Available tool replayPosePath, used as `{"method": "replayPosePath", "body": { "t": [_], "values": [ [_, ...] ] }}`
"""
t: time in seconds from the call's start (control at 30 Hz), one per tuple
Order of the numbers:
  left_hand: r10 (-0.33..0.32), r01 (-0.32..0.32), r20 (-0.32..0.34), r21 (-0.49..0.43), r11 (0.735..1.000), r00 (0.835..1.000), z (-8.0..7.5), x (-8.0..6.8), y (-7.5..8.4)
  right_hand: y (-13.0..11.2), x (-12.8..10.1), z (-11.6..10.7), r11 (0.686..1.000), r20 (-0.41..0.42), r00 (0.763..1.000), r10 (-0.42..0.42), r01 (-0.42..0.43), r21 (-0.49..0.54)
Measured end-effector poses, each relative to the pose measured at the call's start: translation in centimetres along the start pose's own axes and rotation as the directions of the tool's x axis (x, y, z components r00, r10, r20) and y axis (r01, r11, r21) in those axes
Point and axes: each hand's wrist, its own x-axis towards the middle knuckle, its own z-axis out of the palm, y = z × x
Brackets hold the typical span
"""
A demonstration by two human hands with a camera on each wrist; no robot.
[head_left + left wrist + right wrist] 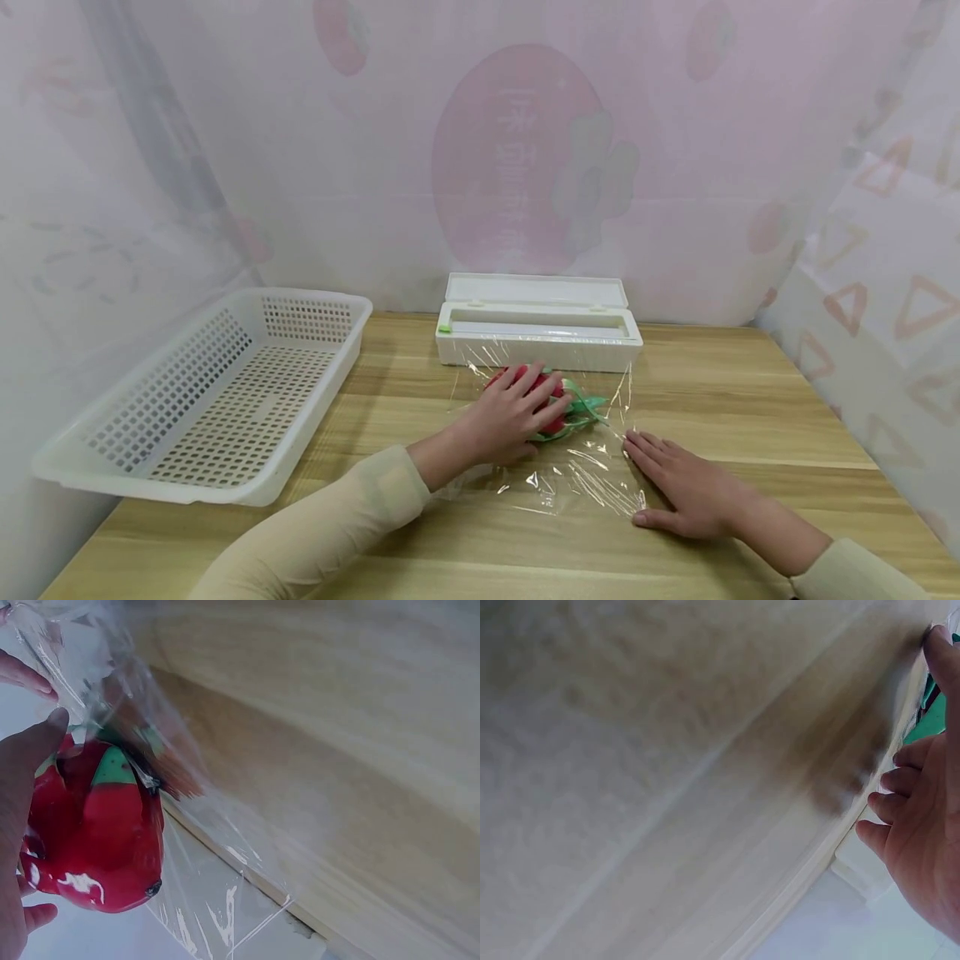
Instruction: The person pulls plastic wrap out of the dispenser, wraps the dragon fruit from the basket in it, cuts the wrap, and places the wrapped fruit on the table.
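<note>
I observed the left hand [510, 412] with fingers curved round the red item [112, 832], amid film [600, 487] on the worktop [720, 392], in front of the box [540, 352]. The right hand [693, 492] lay with fingers extended, at the film's edge. I judged light, even tension best against creasing.

The head camera looks forward and down across the worktop [697, 392], well back, with the left hand [502, 421] and right hand [690, 492] both in frame. The left wrist camera sits close, tilted, facing the red-and-green fruit [112, 847] and cling film [217, 907], 2 things the head view shares. The right wrist camera, also tilted, looks closely along the worktop; the right hand, at its right edge, recurs in the head view.
</note>
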Motion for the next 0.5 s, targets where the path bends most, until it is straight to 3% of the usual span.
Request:
{"method": "replayPosePath", "body": {
  "t": [0.27, 0.5],
  "values": [
    [-0.025, 0.017, -0.132, -0.059, 0.998, 0.991, -0.6, -1.6, -0.9, 0.0, -0.5, -0.2, 1.000, -0.038, 0.999, 0.004, -0.005, -0.029],
    [-0.073, 0.059, -0.126, -0.111, 0.992, 0.989, -2.0, -3.9, -2.0, -0.2, -0.9, -0.5, 1.000, -0.088, 0.996, -0.001, -0.001, -0.029]
  ]
}}
